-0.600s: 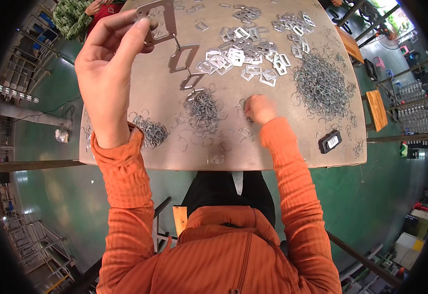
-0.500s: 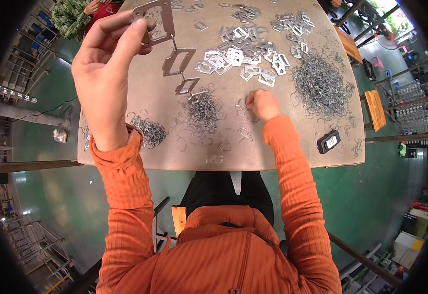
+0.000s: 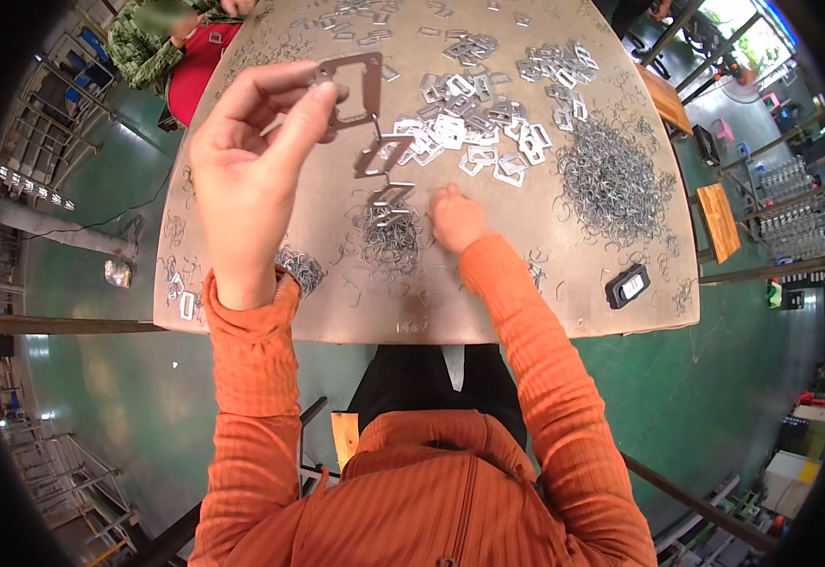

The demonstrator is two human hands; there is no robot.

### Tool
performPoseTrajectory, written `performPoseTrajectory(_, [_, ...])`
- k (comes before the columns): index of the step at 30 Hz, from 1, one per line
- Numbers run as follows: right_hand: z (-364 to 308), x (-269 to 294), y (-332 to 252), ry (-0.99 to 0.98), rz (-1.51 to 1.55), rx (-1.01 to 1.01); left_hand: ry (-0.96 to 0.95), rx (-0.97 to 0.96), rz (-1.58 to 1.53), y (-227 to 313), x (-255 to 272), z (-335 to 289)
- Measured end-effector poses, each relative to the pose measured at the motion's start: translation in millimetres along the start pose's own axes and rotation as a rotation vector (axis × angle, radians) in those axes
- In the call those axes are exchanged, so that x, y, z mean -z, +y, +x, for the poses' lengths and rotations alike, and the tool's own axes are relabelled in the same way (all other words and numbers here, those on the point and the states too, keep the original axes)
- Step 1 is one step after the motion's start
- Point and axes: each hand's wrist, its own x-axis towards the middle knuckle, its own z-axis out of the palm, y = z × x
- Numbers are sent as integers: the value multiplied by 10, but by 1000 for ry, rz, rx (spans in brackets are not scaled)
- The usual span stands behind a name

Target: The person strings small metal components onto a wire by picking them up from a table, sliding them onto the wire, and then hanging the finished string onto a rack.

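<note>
My left hand (image 3: 251, 180) is raised above the brown table (image 3: 564, 302) and pinches the top of a chain of flat metal buckles (image 3: 370, 118) that hangs down, linked by wire hooks. The chain's lower end reaches a small pile of wire hooks (image 3: 389, 236) on the table. My right hand (image 3: 455, 219) rests on the table right beside that pile, fingers curled down; whether it holds a hook I cannot tell.
A big heap of wire hooks (image 3: 611, 184) lies at the right, loose buckles (image 3: 474, 132) in the middle and back. A dark phone (image 3: 628, 285) sits near the front right edge. Another person (image 3: 181, 38) sits at the far left corner.
My left hand with the buckle chain has shifted slightly to the right. My right hand has moved left toward the small hook pile.
</note>
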Motion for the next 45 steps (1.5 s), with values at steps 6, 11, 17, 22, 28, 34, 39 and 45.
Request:
performPoseTrajectory(6, [-166, 796, 169, 133, 609, -87, -38, 63, -50, -29, -113, -71])
performPoseTrajectory(11, [-384, 2152, -450, 205, 1473, -12, -68, 105, -108, -3, -258, -150])
performPoseTrajectory(17, [-490, 2600, -760, 313, 1545, 69, -84, 53, -49, 84, -478, -195])
performPoseTrajectory(22, [-546, 2600, -727, 422, 1482, 25, -90, -31, 26, 133, -633, -232])
performPoseTrajectory(28, [-615, 2548, -711, 590, 1373, 39, -157, -149, 97, 82, -766, -245])
performPoseTrajectory(34, [-772, 2694, -520, 728, 1242, 82, -219, -108, -31, -254, -845, -89])
performPoseTrajectory(39, [-1015, 3000, -390, 865, 1039, 11, -512, 190, 491, -1251, -907, -181])
performPoseTrajectory(45, [-1435, 3058, -61, 917, 943, -10, -768, -351, 920, -1935, -1184, -1344])
